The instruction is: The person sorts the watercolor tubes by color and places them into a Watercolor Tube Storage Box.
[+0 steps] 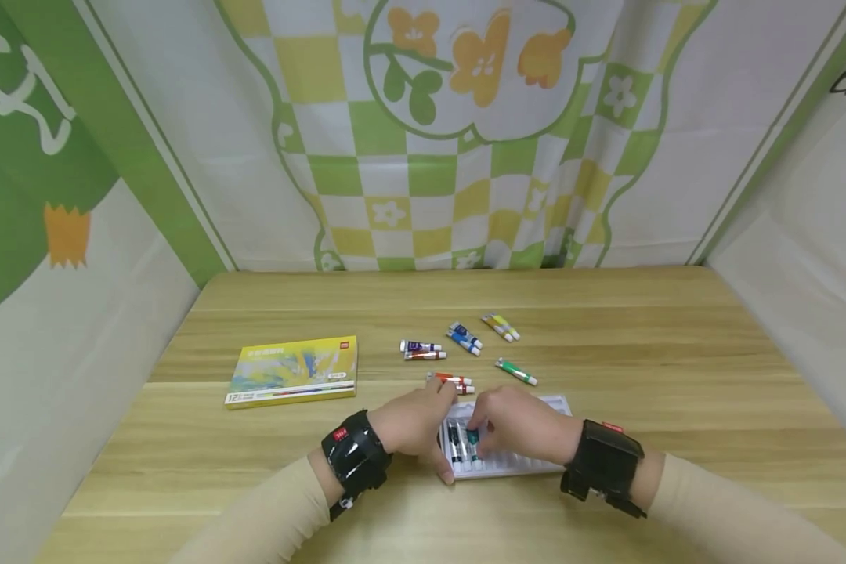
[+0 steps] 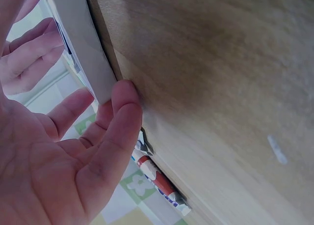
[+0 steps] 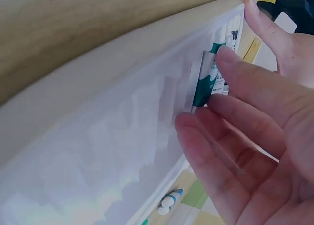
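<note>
A white slotted plastic tray (image 1: 515, 467) lies at the table's front. My left hand (image 1: 417, 419) grips its left end, thumb at the near corner and fingers toward the far side. In the left wrist view, fingertips (image 2: 125, 95) curl at the tray's edge. A dark-labelled paint tube (image 1: 455, 440) lies in the leftmost part of the tray. Beside it sits a dark green paint tube (image 3: 208, 77), which my right hand (image 1: 525, 423) holds between thumb and fingertips. The tray's slots to the right show bare in the right wrist view.
Beyond the tray lie a green tube (image 1: 516, 371), a yellow pair (image 1: 500, 327), a blue pair (image 1: 464, 338), a purple tube (image 1: 421, 346) with a brownish-red one (image 1: 425, 356), and orange-red tubes (image 1: 451, 379) by my left fingers. Left stands a flat yellow box (image 1: 292, 372).
</note>
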A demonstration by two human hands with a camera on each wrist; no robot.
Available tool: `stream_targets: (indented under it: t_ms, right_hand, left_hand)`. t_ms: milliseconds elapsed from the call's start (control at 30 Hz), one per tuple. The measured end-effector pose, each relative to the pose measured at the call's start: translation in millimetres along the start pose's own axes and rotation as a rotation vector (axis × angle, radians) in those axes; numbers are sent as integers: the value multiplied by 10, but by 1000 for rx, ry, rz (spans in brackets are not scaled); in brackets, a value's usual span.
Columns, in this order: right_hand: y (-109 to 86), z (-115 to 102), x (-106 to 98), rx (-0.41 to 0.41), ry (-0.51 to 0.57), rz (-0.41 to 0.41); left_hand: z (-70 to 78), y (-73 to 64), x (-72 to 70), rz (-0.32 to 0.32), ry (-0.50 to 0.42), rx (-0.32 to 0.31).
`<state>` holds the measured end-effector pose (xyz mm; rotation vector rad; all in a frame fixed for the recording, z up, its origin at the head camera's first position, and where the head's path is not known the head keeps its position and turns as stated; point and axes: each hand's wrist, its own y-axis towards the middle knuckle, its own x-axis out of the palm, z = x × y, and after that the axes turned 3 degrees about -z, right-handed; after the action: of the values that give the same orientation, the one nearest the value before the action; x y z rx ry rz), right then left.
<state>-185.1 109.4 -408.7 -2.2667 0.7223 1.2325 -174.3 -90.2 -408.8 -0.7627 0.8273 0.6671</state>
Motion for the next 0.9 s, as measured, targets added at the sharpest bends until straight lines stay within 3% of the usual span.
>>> stream_targets:
  t_ms: [567, 900]
  right_hand:
    - [-93, 61, -71, -153, -117, 2]
    - [-96, 127, -253, -101, -119, 73]
  left_hand:
    - [7, 3, 6, -8, 25, -4]
    - [15, 7, -5, 1, 19, -6]
